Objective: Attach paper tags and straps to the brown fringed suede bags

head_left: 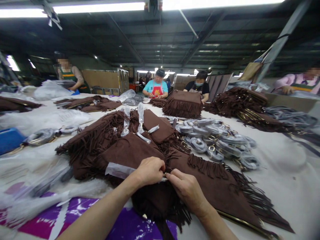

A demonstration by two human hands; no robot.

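My left hand point(149, 170) is closed in a pinch at the edge of a dark brown fringed bag point(157, 200). Close beside it, my right hand point(186, 188) pinches the same edge from the other side. A small gold-coloured metal fitting point(165, 174) shows between the fingertips; its exact shape is too small to tell. The bag's fringe hangs down under my wrists. A strip of white wrapping point(120, 170) lies left of my left hand. Another brown fringed bag point(212, 180) lies flat to the right, and more brown bags point(125, 150) are heaped just beyond.
Plastic-wrapped coiled straps point(217, 140) with gold buckles are piled at right. Clear plastic bags point(50, 116) and a blue container point(10, 140) lie at left. A purple printed sheet point(132, 226) is beneath my arms. Co-workers point(155, 86) are across the table point(280, 166).
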